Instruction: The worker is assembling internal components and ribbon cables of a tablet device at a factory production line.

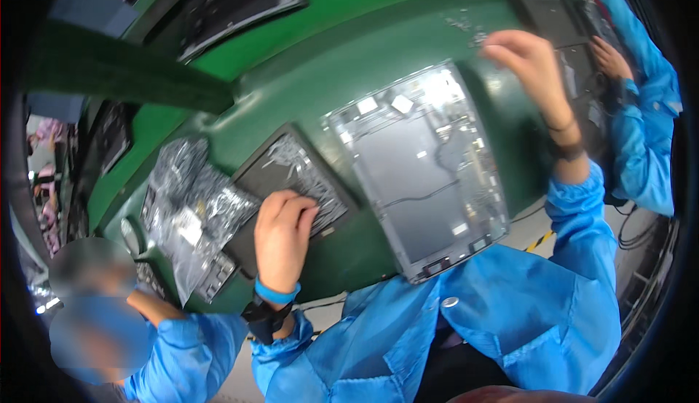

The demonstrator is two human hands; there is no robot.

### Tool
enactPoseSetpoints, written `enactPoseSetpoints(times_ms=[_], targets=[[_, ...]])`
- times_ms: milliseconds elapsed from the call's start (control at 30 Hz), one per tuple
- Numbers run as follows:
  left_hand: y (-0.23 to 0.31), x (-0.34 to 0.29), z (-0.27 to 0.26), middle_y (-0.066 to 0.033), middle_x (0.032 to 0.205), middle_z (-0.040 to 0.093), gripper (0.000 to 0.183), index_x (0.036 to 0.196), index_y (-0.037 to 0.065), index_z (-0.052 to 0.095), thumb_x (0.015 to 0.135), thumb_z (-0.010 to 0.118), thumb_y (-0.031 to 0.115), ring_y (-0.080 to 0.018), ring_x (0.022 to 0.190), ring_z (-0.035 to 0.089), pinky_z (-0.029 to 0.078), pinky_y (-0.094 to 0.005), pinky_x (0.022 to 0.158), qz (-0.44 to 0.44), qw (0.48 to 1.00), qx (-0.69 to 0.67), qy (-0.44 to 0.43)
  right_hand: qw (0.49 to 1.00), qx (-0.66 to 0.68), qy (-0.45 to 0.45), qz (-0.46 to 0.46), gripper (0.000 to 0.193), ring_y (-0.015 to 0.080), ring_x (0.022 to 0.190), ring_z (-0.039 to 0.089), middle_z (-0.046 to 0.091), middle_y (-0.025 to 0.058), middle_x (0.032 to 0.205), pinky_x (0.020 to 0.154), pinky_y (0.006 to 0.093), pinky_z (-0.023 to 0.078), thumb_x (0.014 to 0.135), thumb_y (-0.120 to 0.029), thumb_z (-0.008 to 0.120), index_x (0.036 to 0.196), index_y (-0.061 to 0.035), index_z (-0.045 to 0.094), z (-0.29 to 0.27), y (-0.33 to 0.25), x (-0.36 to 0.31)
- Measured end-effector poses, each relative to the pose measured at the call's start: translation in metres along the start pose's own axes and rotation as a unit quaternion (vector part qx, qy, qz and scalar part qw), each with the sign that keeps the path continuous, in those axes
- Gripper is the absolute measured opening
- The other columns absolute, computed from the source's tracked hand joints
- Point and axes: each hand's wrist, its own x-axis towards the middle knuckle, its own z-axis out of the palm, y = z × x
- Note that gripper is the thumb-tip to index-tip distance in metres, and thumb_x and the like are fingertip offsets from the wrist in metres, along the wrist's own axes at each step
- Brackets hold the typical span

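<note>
The right hand (530, 59), fingertips narrowed, is beside small silvery pieces (478, 37) on the green counter (342, 68); the left hand (281, 234) curls over a dark rectangular tray (255, 179) of shiny strips (307, 168) (what either holds, I cannot tell). A grey, rectangular opened device (404, 163) lies between.

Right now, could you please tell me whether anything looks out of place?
Possibly the small pieces near the right hand: they lie scattered directly on the green tabletop rather than in a container.
</note>
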Motion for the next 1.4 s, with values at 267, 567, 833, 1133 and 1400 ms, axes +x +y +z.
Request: enactPoseSetpoints(times_ms=[267, 567, 833, 1133, 1400], targets=[[-0.005, -0.015, 0.0, -0.0116, 0.088, 0.068, 0.01, 0.089, -0.002, 0.066, 0.08, 0.071, -0.004, -0.0177, 0.071, 0.065, 0.052, -0.0271, 0.064, -0.062, 0.995, -0.034, 0.072, 0.986, -0.076, -0.078, -0.123, 0.01, 0.015, 0.085, 0.057, 0.064, 0.0022, 0.087, 0.071, 0.0267, 0.047, 0.086, -0.016, 0.071, 0.088, -0.0063, 0.072, 0.029, -0.011, 0.019], [0.045, -0.005, 0.017, -0.0121, 0.096, 0.066, 0.013, 0.1, -0.006, 0.068, 0.088, 0.062, -0.006, -0.0128, 0.075, 0.063, 0.052, -0.023, 0.064, -0.085, 0.958, -0.245, 0.125, 0.997, -0.064, -0.042, -0.017, 0.008, 0.0164, 0.067, 0.058, 0.062, 0.0047, 0.089, 0.062, 0.0296, 0.048, 0.084, -0.009, 0.068, 0.088, -0.0028, 0.07, 0.051, -0.041, 0.005], [0.086, 0.028, 0.065, -0.0127, 0.098, 0.066, 0.017, 0.106, -0.006, 0.068, 0.091, 0.061, -0.004, -0.0132, 0.077, 0.064, 0.054, -0.0238, 0.066, -0.075, 0.909, -0.41, 0.032, 0.993, -0.113, -0.007, 0.016, 0.018, 0.0234, 0.067, 0.065, 0.068, 0.0159, 0.082, 0.063, 0.0332, 0.052, 0.083, -0.011, 0.063, 0.095, 0.0008, 0.07, 0.046, -0.035, -0.008], [0.086, 0.024, 0.074, -0.0107, 0.095, 0.068, 0.02, 0.108, 0.0, 0.07, 0.09, 0.062, -0.001, -0.0142, 0.079, 0.066, 0.054, -0.0262, 0.067, -0.086, 0.939, -0.315, 0.104, 0.978, -0.172, 0.047, -0.106, 0.021, 0.0321, 0.075, 0.065, 0.065, 0.0182, 0.086, 0.068, 0.0389, 0.052, 0.076, -0.001, 0.06, 0.096, 0.001, 0.067, 0.069, -0.027, -0.009], [0.094, 0.035, 0.082, -0.0144, 0.088, 0.065, 0.014, 0.099, -0.002, 0.067, 0.085, 0.063, 0.0, -0.0314, 0.078, 0.063, 0.05, -0.0371, 0.069, 0.008, 0.899, -0.392, 0.193, 0.987, -0.16, -0.029, 0.022, 0.027, 0.0056, 0.064, 0.039, 0.05, -0.0023, 0.075, 0.058, 0.0224, 0.035, 0.096, -0.01, 0.053, 0.122, -0.0058, 0.06, 0.03, 0.085, 0.003]])
